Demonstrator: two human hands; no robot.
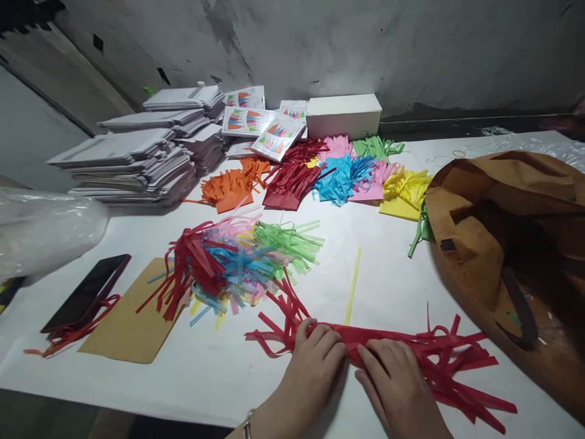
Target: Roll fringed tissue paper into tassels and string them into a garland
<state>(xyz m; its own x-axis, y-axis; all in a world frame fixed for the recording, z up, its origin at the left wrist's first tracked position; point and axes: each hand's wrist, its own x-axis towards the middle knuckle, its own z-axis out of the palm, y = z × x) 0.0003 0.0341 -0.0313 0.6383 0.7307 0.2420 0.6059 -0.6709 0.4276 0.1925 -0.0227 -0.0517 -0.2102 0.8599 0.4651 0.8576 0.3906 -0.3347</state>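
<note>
A long red fringed paper tassel [439, 356] lies across the white table near the front edge, its cut strips fanning out at both ends. My left hand [313, 363] rests on its rolled middle with fingers curled over it. My right hand [395, 381] presses on the roll just to the right, fingers together and bent. Behind them lies a heap of finished tassels [228, 265] in red, blue, pink and green. A single yellow strip [353, 285] lies between the heap and my hands.
Flat fringed sheets [340, 177] in orange, red, blue, pink, green and yellow lie at the back. Stacks of white packets [132, 161] and a white box [343, 114] stand behind. A brown bag [507, 238] fills the right. A phone [86, 292] and brown envelope [130, 320] lie left.
</note>
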